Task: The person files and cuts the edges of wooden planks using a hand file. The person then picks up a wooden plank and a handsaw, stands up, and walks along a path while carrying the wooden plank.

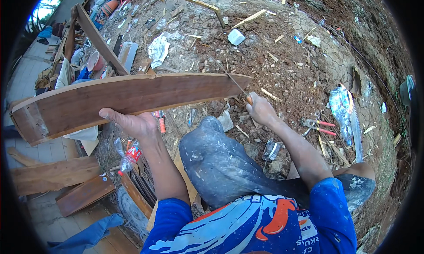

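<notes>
A long brown wooden board [132, 95] stretches across the view from the far left to the middle, lifted above the ground with its broad face toward me. My left hand [139, 123] supports it from the near edge, thumb lying on the face; the other fingers are mostly hidden behind. In my right hand [263, 110] is a thin metal tool [234, 81] with an orange-brown handle, gripped in closed fingers. Its narrow blade crosses the board's right end and points up and to the left. Whether it is a file or a knife I cannot tell.
Red-handled pliers [324, 126], a saw blade [356, 130] and a clear plastic bag [341, 108] lie at the right. A plastic bottle [130, 159] and loose planks [55, 174] are at the lower left. Beyond the board stand a slanted timber [99, 39] and a whitish block [236, 37].
</notes>
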Action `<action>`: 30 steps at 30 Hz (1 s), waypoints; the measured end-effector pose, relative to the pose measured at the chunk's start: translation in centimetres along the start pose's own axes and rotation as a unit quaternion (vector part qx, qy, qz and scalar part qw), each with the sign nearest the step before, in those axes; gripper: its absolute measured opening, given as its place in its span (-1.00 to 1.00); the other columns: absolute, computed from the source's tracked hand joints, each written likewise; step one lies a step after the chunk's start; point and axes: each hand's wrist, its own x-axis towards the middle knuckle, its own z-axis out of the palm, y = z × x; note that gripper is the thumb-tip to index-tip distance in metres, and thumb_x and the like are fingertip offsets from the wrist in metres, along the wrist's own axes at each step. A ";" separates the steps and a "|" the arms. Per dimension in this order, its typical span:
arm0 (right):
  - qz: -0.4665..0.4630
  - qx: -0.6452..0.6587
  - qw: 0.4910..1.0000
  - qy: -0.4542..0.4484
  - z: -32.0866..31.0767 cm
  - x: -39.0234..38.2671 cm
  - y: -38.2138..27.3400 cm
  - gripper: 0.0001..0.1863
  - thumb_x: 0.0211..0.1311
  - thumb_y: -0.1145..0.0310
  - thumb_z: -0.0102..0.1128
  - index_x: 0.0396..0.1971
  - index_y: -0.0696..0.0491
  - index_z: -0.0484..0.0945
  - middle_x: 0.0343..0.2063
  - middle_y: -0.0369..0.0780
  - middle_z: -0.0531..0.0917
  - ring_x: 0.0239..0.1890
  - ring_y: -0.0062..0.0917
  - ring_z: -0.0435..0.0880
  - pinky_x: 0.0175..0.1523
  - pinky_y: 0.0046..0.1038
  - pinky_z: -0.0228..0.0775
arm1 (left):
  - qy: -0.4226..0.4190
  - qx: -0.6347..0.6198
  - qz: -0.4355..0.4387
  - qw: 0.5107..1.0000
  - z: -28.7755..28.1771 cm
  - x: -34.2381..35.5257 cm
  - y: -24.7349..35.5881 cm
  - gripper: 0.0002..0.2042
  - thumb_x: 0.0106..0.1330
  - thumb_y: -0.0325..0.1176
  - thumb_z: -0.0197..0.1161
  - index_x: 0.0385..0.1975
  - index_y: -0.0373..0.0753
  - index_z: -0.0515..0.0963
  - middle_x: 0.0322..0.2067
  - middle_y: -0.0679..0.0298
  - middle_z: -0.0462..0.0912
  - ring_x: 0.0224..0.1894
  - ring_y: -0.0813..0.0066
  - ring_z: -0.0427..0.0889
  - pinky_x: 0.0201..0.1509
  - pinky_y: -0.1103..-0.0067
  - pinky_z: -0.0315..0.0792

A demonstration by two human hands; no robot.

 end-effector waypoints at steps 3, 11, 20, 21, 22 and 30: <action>0.001 0.039 0.999 -0.014 0.3 -0.9 -0.3 -0.72 0.36 0.26 0.08 -0.15 0.17 0.42 -0.29 0.17 0.66 -0.13 0.11 0.66 -0.03 0.02 0.46 | 0.003 0.005 -0.002 1.000 -0.2 0.1 -0.2 -0.05 0.16 0.40 0.25 0.40 -0.17 0.19 0.33 0.24 0.35 0.37 0.30 0.34 0.48 0.25 0.24; -0.108 0.017 0.994 0.026 -2.5 -4.6 -8.7 -0.75 0.36 0.25 0.14 -0.22 0.13 0.39 -0.46 0.09 0.63 -0.31 0.11 0.64 -0.23 0.01 0.42 | -0.030 -0.058 0.008 0.998 -2.7 0.7 -1.2 -0.12 0.08 0.47 0.23 0.24 -0.13 0.39 0.08 0.34 0.57 0.13 0.50 0.56 0.28 0.32 0.47; -0.002 0.059 0.998 0.006 -1.2 -2.9 -4.3 -0.77 0.37 0.29 0.10 -0.22 0.14 0.37 -0.45 0.13 0.63 -0.29 0.14 0.63 -0.18 0.05 0.43 | -0.023 -0.057 0.007 0.998 -2.2 0.2 -1.5 -0.16 0.08 0.47 0.24 0.19 -0.10 0.43 0.02 0.35 0.61 0.11 0.44 0.60 0.23 0.29 0.51; -0.014 0.053 0.998 0.018 -0.8 -2.0 -1.8 -0.77 0.37 0.29 0.10 -0.21 0.14 0.37 -0.45 0.14 0.63 -0.30 0.14 0.63 -0.18 0.06 0.42 | -0.024 -0.062 0.009 0.998 -2.0 0.4 -2.0 -0.16 0.08 0.47 0.24 0.19 -0.10 0.43 0.02 0.35 0.61 0.11 0.44 0.60 0.23 0.29 0.51; -0.027 0.043 0.998 0.021 -0.9 -2.0 -3.0 -0.77 0.37 0.29 0.10 -0.22 0.16 0.37 -0.45 0.15 0.62 -0.29 0.14 0.63 -0.18 0.06 0.42 | -0.031 -0.068 0.014 0.997 -2.8 0.7 -2.2 -0.18 0.08 0.47 0.24 0.17 -0.08 0.45 -0.01 0.35 0.63 0.08 0.44 0.62 0.22 0.28 0.52; -0.020 0.029 0.999 0.008 -0.5 -2.3 -3.9 -0.75 0.34 0.28 0.14 -0.19 0.15 0.38 -0.42 0.12 0.64 -0.27 0.13 0.64 -0.19 0.04 0.43 | -0.081 -0.103 -0.010 0.991 -5.3 1.0 -2.2 -0.28 0.07 0.46 0.26 -0.03 -0.07 0.58 -0.20 0.34 0.69 -0.08 0.45 0.67 0.08 0.29 0.59</action>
